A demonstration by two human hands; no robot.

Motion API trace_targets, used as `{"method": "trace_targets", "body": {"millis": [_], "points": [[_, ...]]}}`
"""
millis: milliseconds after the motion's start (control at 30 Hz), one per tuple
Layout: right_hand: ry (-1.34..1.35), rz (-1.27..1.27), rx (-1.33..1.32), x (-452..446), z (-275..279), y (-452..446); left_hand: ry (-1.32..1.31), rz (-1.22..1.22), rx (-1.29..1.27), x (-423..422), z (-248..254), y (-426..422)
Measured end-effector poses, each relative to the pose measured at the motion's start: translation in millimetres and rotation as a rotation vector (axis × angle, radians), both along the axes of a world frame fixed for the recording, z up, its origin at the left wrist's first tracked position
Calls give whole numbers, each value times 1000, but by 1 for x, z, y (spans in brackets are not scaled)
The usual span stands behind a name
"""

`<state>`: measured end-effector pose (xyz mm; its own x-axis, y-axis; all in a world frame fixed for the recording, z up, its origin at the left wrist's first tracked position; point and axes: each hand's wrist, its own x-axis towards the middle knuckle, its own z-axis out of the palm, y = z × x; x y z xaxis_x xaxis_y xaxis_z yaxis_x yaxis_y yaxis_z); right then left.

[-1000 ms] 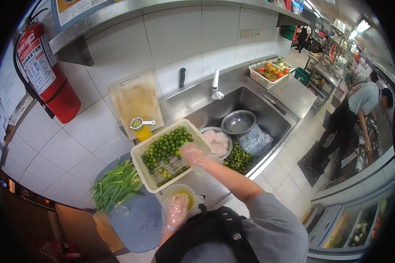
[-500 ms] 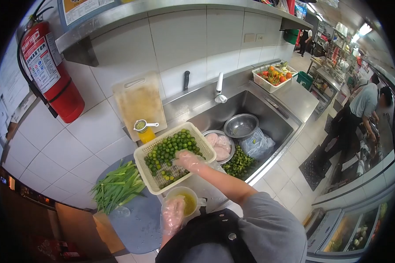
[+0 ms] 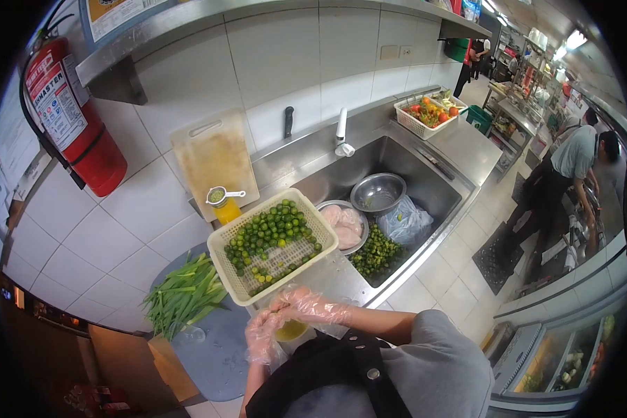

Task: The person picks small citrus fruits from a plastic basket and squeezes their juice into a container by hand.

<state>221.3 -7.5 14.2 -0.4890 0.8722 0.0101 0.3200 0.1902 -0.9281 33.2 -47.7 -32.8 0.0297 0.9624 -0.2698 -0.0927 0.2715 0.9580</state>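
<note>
My left hand (image 3: 263, 333) and my right hand (image 3: 303, 306), both in clear plastic gloves, meet above a jug of yellow-green juice (image 3: 290, 330). Their fingers are closed together, and whatever lies between them is hidden. The hands and gloves cover much of the jug. Just beyond them, a cream plastic basket (image 3: 219, 261) holds many small green calamansi limes (image 3: 266, 233), with bare slats showing in its middle. Behind the basket stands an orange-yellow container (image 3: 226, 212) with a small white-handled strainer (image 3: 217, 195) on top.
Green leaves (image 3: 184, 292) lie on a grey surface (image 3: 216, 362) at left. The sink (image 3: 425, 167) holds raw meat (image 3: 343, 225) in a bowl, a metal bowl (image 3: 378, 193), cut limes (image 3: 375, 258) and a plastic bag (image 3: 405, 223). A co-worker (image 3: 575, 164) stands at right.
My right hand has left the lime basket and come back toward me, joining my left hand over the jug. More of the basket's bottom shows.
</note>
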Motion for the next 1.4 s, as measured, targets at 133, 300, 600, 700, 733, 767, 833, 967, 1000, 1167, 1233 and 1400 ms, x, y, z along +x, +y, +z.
{"method": "trace_targets", "body": {"millis": [133, 300, 600, 700, 733, 767, 833, 967, 1000, 1167, 1233, 1400], "points": [[-15, 88, 46, -4, 5, -2, -82, 42, -8, -4, -2, -2], [-134, 96, 196, -5, 6, -3, -11, -16, 44, -12, -14, 0], [96, -44, 164, -2, -29, 1, 159, 69, 198, 7, 20, 2], [506, -54, -381, 3, -31, -1, 138, 85, 295, 12, 28, 2], [543, -91, -486, 3, -29, -2, 146, 94, 281, 11, 30, 2], [578, -128, -581, 6, -28, -1, 197, 76, 347, 10, 33, 4], [213, 64, 80, 11, -44, 4, 248, 61, 415, 7, 41, 8], [451, 1, -324, 9, -6, -5, 370, -2, 542, 1, 48, 10], [679, -101, -645, 8, -2, -6, 422, 3, 586, 1, 48, 10], [672, -41, -576, 10, -22, 5, 478, -27, 602, 4, 48, 9], [680, -71, -563, 8, -25, 4, 449, -49, 609, 4, 42, 7], [167, -101, -550, -1, -29, 2, 695, -127, 640, 0, 18, 2]]}}
